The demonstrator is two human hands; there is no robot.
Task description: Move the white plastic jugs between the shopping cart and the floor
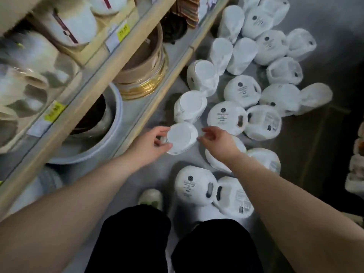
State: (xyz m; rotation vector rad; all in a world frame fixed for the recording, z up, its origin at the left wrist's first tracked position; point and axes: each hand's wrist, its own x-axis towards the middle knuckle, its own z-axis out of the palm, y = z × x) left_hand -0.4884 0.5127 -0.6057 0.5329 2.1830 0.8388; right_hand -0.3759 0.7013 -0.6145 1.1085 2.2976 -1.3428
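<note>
Near the knees (134,233), two labelled jugs (199,186) lie on the floor (325,144). Beyond, the left hand (151,142) grips one white jug (182,137); the right hand (216,140) hangs relaxed just beside it. More jugs (256,56) crowd the floor far right.

Dim, soft light from overhead. The white jugs (226,117) glare, nearly washed out. The shelves (82,91) at upper left smear with blur and bend at the edges. The floor (325,154) darkens rightward.

Left grip (151,143) curled (right grip (218,140) loose).
</note>
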